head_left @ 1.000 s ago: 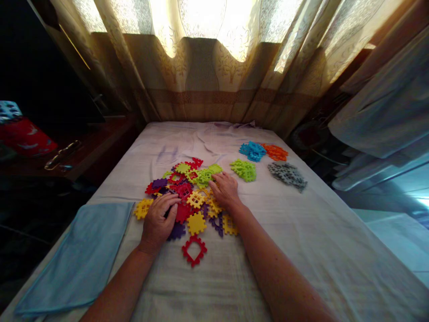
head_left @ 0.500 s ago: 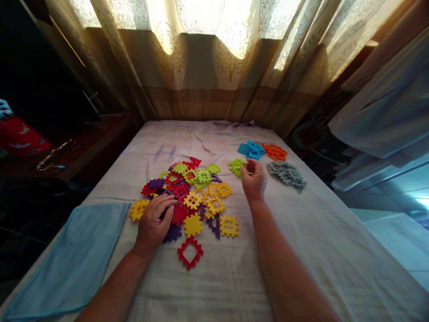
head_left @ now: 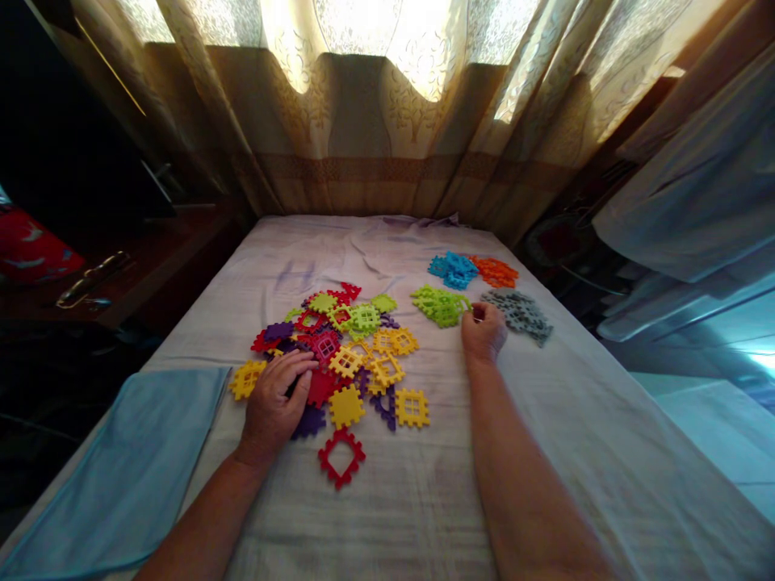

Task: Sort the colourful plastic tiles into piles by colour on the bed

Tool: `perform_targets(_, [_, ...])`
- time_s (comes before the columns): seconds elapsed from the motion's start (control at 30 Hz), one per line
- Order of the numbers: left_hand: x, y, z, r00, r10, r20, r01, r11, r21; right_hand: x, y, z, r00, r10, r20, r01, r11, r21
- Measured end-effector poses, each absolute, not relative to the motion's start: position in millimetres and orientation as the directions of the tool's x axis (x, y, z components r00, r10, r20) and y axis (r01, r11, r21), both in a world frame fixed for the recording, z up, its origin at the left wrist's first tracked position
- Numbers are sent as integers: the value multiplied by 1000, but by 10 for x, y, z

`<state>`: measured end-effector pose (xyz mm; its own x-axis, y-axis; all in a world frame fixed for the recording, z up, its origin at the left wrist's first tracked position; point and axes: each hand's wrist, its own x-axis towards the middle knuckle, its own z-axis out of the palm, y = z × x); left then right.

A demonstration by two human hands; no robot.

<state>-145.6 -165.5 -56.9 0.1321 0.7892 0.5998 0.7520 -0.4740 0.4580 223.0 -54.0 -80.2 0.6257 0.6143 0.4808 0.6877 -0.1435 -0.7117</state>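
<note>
My left hand lies on the left side of a mixed heap of toothed plastic building tiles, its fingers stretched out over a dark red windowed tile. Yellow tiles, purple tiles and a few lime-green tiles are in that heap too. A red open-frame tile lies by itself in front. My right hand pinches the edge of a lime-green tile at the right side of a separate green pile; the fingers hide part of it.
Beyond the green pile are blue tiles and orange tiles. Grey tiles lie right of my right hand. A folded light-blue cloth is at the left edge of the sheet-covered bed. Curtains hang behind.
My right hand has moved right and slightly nearer, from above the green pile to its right edge, uncovering more green tiles. My left hand has stayed on the heap.
</note>
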Motion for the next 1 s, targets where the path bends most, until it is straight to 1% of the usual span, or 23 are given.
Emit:
perform_targets(0.1, [-1455,-1648,-569,135,781,610,755,-480,448,2212,-553,-812,582,633,510,723,-117,-681])
perform_targets(0.23, [-1454,-1646,-574,129,786,605,753,-474,456,2147,-586,-809,562,638,526,727,-77,-682])
perform_targets(0.43, [-1453,-1654,-579,114,804,584,747,-457,483,2124,-595,-777,577,679,454,680,-92,-727])
perform_targets(0.53, [-1450,-1652,-578,109,805,583,748,-453,486,2088,-603,-724,544,683,488,732,-101,-674])
perform_targets(0.6, [-1446,-1649,-576,112,797,594,745,-462,480,1984,-615,-671,465,700,542,798,-67,-599])
perform_targets(0.67, [-1443,-1646,-572,111,788,606,745,-470,474,1811,-627,-626,333,754,567,851,18,-524])
perform_targets(0.77, [-1441,-1647,-564,116,791,601,749,-467,470,1509,-635,-613,73,847,527,864,211,-458])
perform_targets(0.83, [-1440,-1650,-562,118,792,599,751,-466,468,1354,-631,-638,-54,879,473,850,289,-440])
perform_targets(0.9, [-1441,-1654,-564,118,790,602,750,-468,468,1262,-617,-664,-104,905,412,853,294,-431])
perform_targets(1.0, [-1441,-1655,-574,117,793,598,746,-467,475,1198,-574,-655,-90,940,328,879,230,-417])
